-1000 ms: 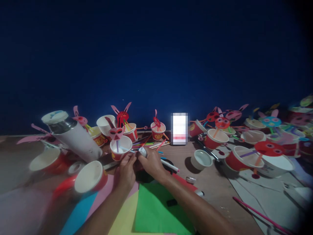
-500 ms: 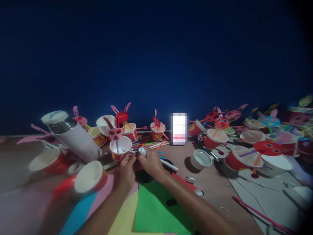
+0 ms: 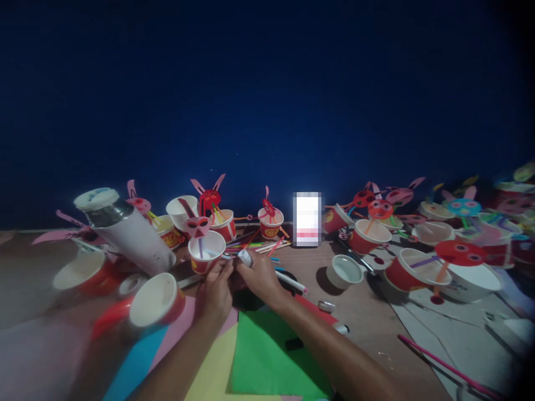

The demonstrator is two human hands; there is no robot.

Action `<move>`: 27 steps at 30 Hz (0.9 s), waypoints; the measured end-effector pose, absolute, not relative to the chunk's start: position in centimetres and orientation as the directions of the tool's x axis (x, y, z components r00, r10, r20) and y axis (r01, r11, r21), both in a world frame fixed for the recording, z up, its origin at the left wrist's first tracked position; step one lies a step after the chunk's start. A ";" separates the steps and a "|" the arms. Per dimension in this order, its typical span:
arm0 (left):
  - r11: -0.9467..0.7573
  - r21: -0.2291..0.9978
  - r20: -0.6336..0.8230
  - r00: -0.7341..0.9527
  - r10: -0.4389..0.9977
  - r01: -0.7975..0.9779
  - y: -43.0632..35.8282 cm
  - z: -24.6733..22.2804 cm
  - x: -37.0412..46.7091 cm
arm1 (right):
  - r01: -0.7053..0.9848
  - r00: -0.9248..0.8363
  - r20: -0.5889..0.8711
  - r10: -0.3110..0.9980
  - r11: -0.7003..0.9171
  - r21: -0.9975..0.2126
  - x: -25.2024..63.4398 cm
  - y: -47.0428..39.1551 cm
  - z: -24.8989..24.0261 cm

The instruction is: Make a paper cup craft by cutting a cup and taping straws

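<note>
My left hand [image 3: 218, 287] is closed, its thumb and fingers pinched on the end of a pale straw [image 3: 219, 255] that runs out of a red paper cup [image 3: 207, 253]. On that cup a pink paper face with dark ears stands on a purple straw. My right hand [image 3: 261, 277] wraps round a small white tube [image 3: 246, 257], whose end shows above the thumb; its tip is hidden. Both hands are close together, just right of the cup. Beneath the forearms lie green paper [image 3: 271, 356] and yellow paper [image 3: 213, 362].
A tilted white flask [image 3: 131, 234] and an empty-looking cup [image 3: 154, 301] stand at left. Behind the hands are loose straws [image 3: 267, 245] and a bright phone [image 3: 308, 219]. A small bowl of clear liquid [image 3: 345, 271] and several cups with paper faces are at right.
The view has shifted slightly. Both hands stay together at the same cup, and the white tube is tilted a little differently.
</note>
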State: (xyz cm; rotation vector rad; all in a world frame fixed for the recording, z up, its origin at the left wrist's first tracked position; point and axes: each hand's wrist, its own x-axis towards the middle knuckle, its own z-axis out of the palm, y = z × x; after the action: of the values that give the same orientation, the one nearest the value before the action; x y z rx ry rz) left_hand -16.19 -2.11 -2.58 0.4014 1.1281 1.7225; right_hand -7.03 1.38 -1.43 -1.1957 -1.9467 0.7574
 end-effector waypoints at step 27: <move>-0.104 0.743 -0.242 -0.409 0.880 -0.662 -1.9 -3.1 -16.8 | 0.329 -0.280 0.263 0.923 0.349 -0.877 -6.5 2.0 0.1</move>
State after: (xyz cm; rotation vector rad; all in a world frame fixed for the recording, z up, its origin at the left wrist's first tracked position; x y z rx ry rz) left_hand -16.82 -1.91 -3.07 0.3158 0.9863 1.7473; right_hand -6.51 2.02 0.08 -1.1070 -1.7953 0.9167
